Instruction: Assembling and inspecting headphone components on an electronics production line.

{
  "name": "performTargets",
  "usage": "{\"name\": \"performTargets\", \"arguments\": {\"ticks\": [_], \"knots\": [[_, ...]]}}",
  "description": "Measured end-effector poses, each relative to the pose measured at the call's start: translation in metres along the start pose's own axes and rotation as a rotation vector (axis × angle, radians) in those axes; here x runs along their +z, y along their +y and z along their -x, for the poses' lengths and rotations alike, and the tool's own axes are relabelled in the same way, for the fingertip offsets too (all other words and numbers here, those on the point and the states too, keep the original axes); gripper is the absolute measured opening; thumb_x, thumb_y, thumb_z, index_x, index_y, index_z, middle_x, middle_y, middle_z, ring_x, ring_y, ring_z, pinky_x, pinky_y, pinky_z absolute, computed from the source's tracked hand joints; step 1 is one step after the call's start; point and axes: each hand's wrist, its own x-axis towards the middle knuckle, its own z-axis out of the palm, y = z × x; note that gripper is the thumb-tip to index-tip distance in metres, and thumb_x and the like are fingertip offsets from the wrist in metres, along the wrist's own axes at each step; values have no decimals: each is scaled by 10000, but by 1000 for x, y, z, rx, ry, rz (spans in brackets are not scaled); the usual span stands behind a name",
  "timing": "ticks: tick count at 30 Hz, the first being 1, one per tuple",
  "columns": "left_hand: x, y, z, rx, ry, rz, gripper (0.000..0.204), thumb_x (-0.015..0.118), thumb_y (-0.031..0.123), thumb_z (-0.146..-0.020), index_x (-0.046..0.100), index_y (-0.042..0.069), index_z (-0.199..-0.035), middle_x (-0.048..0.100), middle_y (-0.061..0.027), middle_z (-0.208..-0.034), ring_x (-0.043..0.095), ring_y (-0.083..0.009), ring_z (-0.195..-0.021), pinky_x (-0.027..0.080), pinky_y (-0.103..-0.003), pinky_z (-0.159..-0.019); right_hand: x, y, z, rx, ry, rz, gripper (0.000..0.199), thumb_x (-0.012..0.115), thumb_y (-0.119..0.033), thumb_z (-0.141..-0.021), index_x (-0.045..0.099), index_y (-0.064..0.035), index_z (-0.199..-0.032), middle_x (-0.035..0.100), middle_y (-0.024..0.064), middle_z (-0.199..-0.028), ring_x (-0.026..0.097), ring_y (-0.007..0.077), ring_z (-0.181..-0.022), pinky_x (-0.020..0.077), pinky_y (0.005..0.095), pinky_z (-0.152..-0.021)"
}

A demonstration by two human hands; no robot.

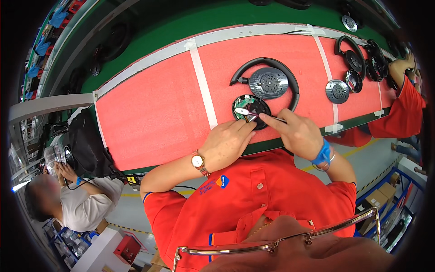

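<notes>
well, green board (247, 100) inside black earcup (262, 106)

Ear cup (263, 107), open: lower rim partly covered by my left hand (226, 144); my exact hold on it unclear. Thin tool (277, 119): mostly hidden by my right hand (299, 133); kind cannot be told. Headband (290, 75): lower end lost behind that same hand. Dark headphones (121, 43), upper left: too dim to make out. Seated person (88, 204), far left: head blurred; object in hands indistinct. Blue items (59, 17), upper left: too small to name. My glasses (235, 250): partly cut by the lower edge.
</notes>
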Motion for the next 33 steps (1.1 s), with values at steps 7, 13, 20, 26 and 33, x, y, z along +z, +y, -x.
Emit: {"name": "performTargets", "arguments": {"ticks": [7, 13, 20, 26, 33], "knots": [[8, -4, 6, 59, 41, -49, 216, 595, 73, -829, 595, -12, -1028, 545, -120, -782, 585, -277, -668, 488, -368, -581, 4, -7, 7, 87, 97, 101, 530, 558, 14, -743, 582, -156, -1244, 517, 65, -800, 573, 244, -626, 489, 354, -527], [13, -4, 8, 82, 80, -105, 231, 596, 75, -819, 591, -18, -1031, 540, -113, -783, 582, -260, -669, 487, -352, -590, 5, -6, 9, 180, 68, 159, 550, 570, 26, -733, 579, -160, -1250, 522, 69, -808, 576, 233, -658, 496, 346, -548], [15, -5, 8, 107, 96, -107, 259, 611, 79, -801, 585, -26, -1037, 530, -106, -767, 577, -246, -672, 486, -341, -590, 3, -10, 9, 200, 58, 103, 566, 559, 34, -735, 563, -152, -1270, 524, 78, -810, 576, 249, -643, 499, 352, -549], [14, -6, 7, 122, 93, -125, 270, 620, 84, -793, 589, -36, -1034, 530, -102, -767, 577, -232, -673, 486, -332, -588, 5, -10, 13, 131, 98, 22, 541, 535, 53, -747, 581, -142, -1249, 539, 88, -813, 583, 276, -647, 488, 382, -548], [18, -8, 9, 123, 98, -142, 293, 630, 128, -813, 591, -37, -1051, 543, -104, -783, 579, -231, -681, 487, -329, -593, -28, -5, 17, 225, 20, -2, 491, 550, 56, -795, 572, -114, -1255, 528, 111, -818, 565, 303, -664, 466, 380, -572]]}}
